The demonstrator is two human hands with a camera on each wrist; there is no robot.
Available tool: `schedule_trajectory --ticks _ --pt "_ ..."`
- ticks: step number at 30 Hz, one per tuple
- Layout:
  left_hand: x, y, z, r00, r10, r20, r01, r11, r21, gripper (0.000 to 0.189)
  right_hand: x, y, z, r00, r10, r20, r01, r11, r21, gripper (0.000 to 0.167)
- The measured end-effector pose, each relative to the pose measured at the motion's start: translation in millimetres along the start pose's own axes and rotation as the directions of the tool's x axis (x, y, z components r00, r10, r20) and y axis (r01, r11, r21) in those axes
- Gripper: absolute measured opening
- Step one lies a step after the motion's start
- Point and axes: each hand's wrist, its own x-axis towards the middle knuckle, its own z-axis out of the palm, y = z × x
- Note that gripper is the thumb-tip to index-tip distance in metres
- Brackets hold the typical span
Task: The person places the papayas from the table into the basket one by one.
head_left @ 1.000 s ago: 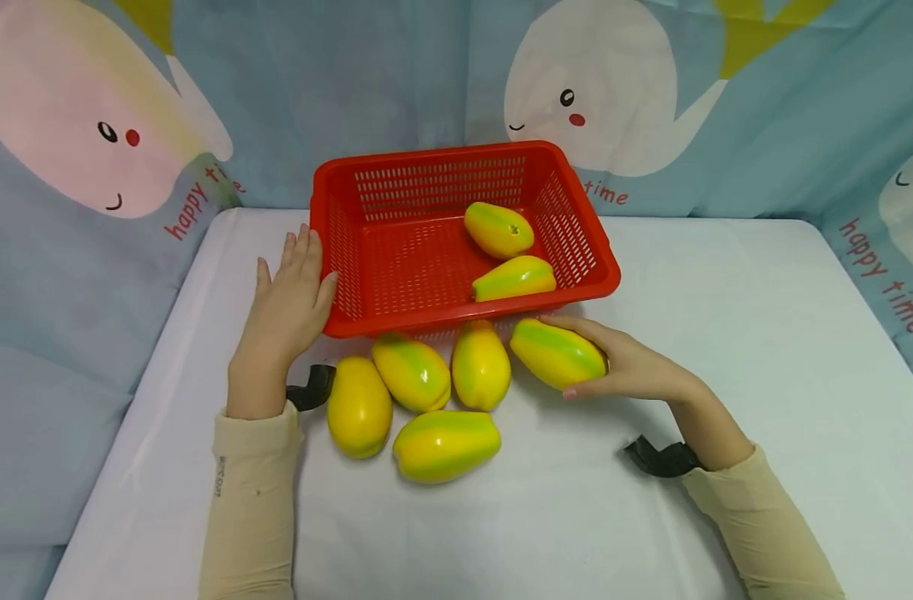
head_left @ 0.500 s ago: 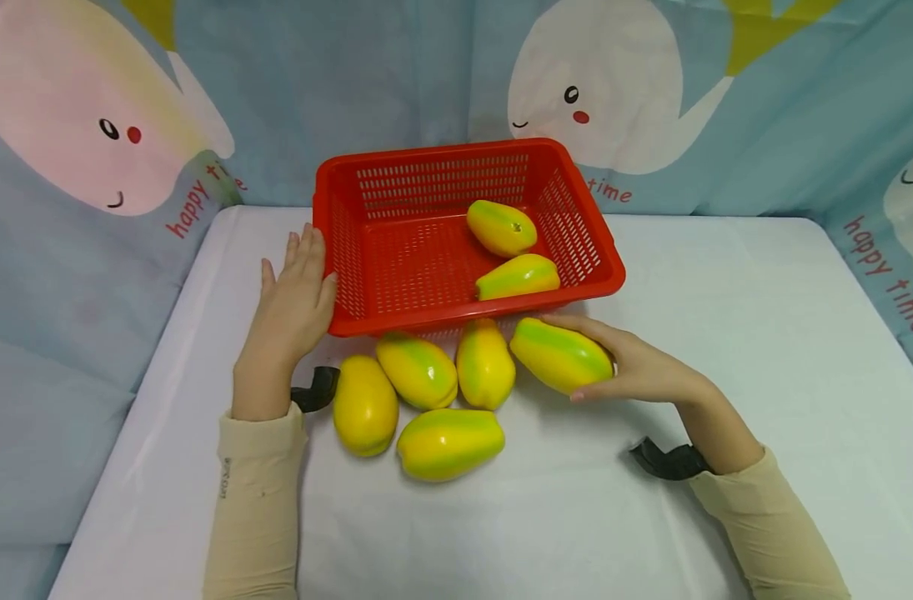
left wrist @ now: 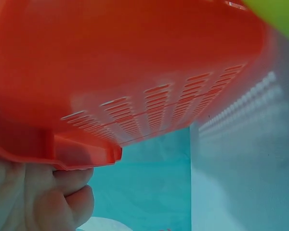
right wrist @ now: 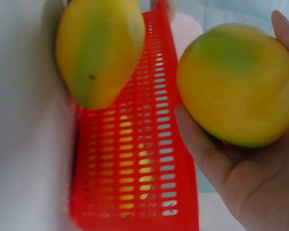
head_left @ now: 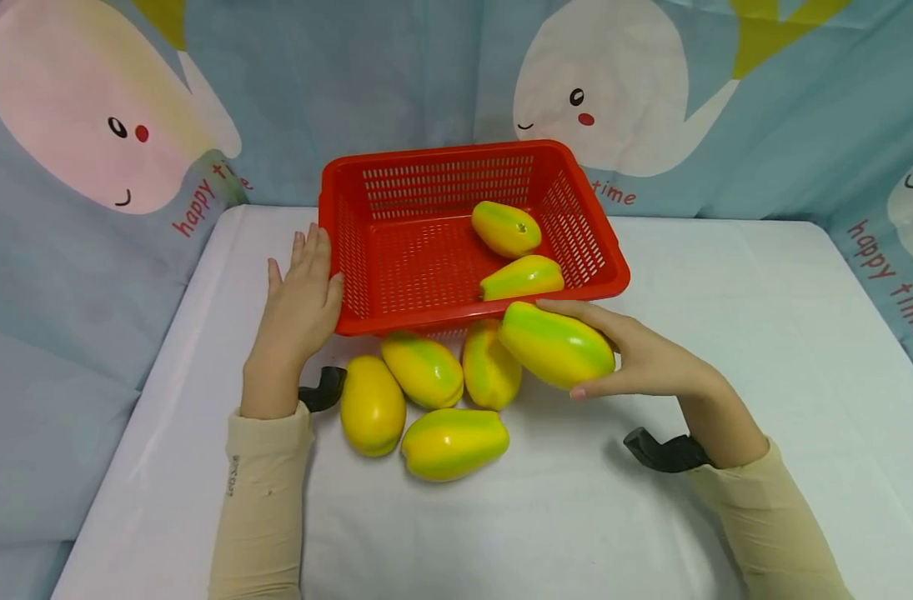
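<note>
My right hand (head_left: 647, 354) grips a yellow-green papaya (head_left: 555, 346) just in front of the red plastic basket (head_left: 456, 315). In the right wrist view, thumb and fingers wrap this papaya (right wrist: 236, 84) from either side, beside the slotted basket wall (right wrist: 159, 139). The fingers of my left hand (head_left: 294, 312) lie straight along the basket's left rim; the left wrist view shows that hand (left wrist: 43, 197) at the rim's underside. Inside the basket, toward the right, are a back papaya (head_left: 505, 229) and a front papaya (head_left: 524, 278).
Several more papayas lie on the white table before the basket: a left one (head_left: 373, 407), a middle one (head_left: 423, 370), a partly covered one (head_left: 489, 371) and a front one (head_left: 456, 444). A blue whale-print curtain (head_left: 396, 75) hangs behind.
My right hand has lifted the papaya slightly up toward the basket's front rim, so it now overlaps the neighbouring papaya. The left hand stays at the basket's left side.
</note>
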Motion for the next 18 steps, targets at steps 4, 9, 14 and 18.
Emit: schedule_trajectory --ticks 4,9,14,18 --pt "0.1 0.0 0.8 1.0 0.004 -0.013 -0.004 1.0 -0.001 0.061 7.8 -5.9 -1.9 1.0 -0.012 -0.011 0.012 1.0 0.003 0.087" --pt "0.8 0.0 1.3 1.0 0.009 -0.019 -0.009 1.0 -0.01 0.06 18.0 -10.4 -2.8 0.999 0.01 -0.035 -0.009 1.0 0.03 0.086" --pt "0.4 0.4 0.8 1.0 0.008 -0.019 -0.008 1.0 -0.015 0.059 29.2 -12.1 -2.7 0.998 0.011 -0.06 -0.008 0.999 0.053 0.085" --pt "0.2 0.3 0.7 1.0 0.006 -0.023 -0.006 1.0 -0.01 0.059 37.2 -12.5 -2.3 0.997 0.01 -0.082 -0.006 0.999 0.051 0.086"
